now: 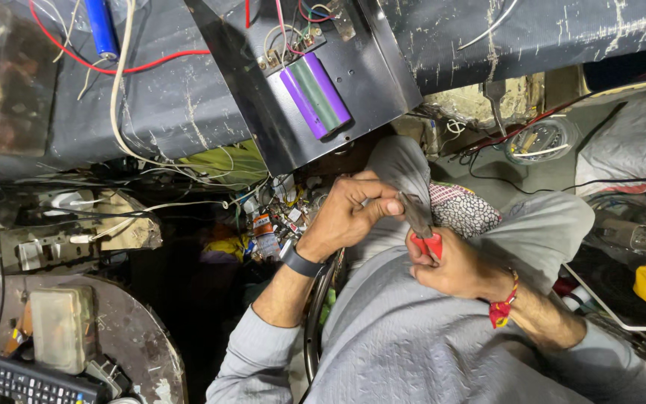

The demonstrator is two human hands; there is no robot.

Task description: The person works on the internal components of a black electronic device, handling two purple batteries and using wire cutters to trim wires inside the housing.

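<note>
- Head view: the left hand (351,213) is curled shut, its fingertips pinched on something too small to make out, just beside the tip of the red-handled pliers (422,224), above the person's grey-clad lap.
- The right hand (454,265) is clamped around the pliers' red handles; the dark jaws point up and away, towards the left hand's fingers.
- A dark band sits on the left wrist, a red thread on the right.
- Farther off, a black metal chassis (368,82) carries a purple and green cell pack (315,93) with wires.
- Far left lies a blue cell (101,28) among red and white wires.
- Near left, a black keyboard (28,381) rests on a round worn table (132,337).
</note>
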